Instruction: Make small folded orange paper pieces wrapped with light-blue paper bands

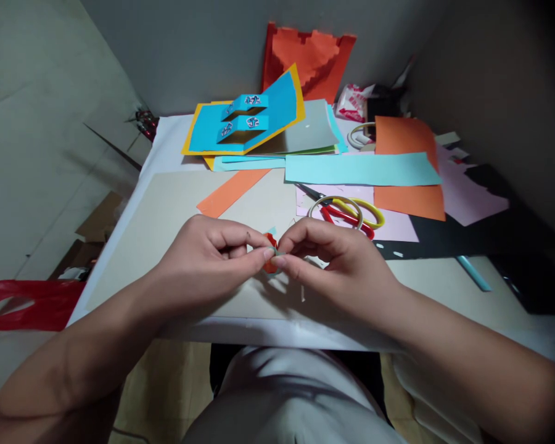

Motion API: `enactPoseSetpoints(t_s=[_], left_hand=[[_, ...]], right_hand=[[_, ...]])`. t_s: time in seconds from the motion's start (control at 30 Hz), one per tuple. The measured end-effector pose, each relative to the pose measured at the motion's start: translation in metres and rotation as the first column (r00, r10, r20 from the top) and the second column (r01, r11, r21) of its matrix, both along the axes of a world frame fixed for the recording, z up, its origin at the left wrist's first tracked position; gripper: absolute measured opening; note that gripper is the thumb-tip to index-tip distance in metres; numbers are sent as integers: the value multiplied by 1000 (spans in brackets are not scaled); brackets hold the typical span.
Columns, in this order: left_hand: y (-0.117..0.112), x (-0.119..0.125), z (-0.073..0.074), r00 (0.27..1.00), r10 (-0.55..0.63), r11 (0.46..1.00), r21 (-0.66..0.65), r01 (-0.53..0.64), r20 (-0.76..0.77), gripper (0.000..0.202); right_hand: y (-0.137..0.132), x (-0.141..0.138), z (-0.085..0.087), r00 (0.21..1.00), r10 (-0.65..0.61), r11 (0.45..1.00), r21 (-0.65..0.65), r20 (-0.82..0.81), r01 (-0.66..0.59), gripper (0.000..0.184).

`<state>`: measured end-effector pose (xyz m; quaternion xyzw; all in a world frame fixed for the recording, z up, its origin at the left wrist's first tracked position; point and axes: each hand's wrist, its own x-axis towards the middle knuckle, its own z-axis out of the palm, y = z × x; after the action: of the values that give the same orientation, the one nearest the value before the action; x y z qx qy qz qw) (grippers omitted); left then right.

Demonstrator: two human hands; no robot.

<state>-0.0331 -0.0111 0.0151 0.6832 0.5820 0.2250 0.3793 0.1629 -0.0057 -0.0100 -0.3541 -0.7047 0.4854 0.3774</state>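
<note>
In the head view, the left hand (213, 250) and the right hand (337, 256) both pinch a small red-orange piece (270, 267) with thumbs and fingers. The piece is between the two hands, over a pale board (148, 240). The surface's (240, 328) near edge is close to the wrists. The board spreads out leftward. Scissors (351, 219) and a ring (335, 197) sit just past the right hand.

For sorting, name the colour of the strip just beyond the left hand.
Orange strip, in head view.
</note>
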Motion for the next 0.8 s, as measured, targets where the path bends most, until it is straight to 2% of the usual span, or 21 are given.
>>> enactPoseSetpoints(t_s=[0.2, 0.43, 0.53, 0.63, 0.73, 0.8], left_hand=[[0, -2, 2, 999, 43, 997, -68, -41, 25, 18], [4, -8, 3, 996, 9, 992, -128, 3, 94, 17], [4, -8, 5, 990, 9, 988, -151, 13, 141, 15], [3, -6, 8, 983, 12, 984, -178, 21, 186, 14], [3, -5, 10, 972, -5, 969, -241, 63, 235, 13], [4, -6, 12, 965, -30, 961, -260, 100, 259, 12]], right_hand=[[5, 3, 3, 999, -32, 999, 5, 40, 32, 8], [5, 8, 6, 994, -47, 999, 32, 99, 44, 10], [5, 9, 7, 997, -21, 1000, 10, 78, 20, 14], [5, 10, 6, 997, -66, 998, 5, 28, 66, 20], [6, 10, 3, 996, -83, 997, -1, -44, 83, 9], [7, 10, 2, 998, -12, 1000, 10, -57, 13, 7]])
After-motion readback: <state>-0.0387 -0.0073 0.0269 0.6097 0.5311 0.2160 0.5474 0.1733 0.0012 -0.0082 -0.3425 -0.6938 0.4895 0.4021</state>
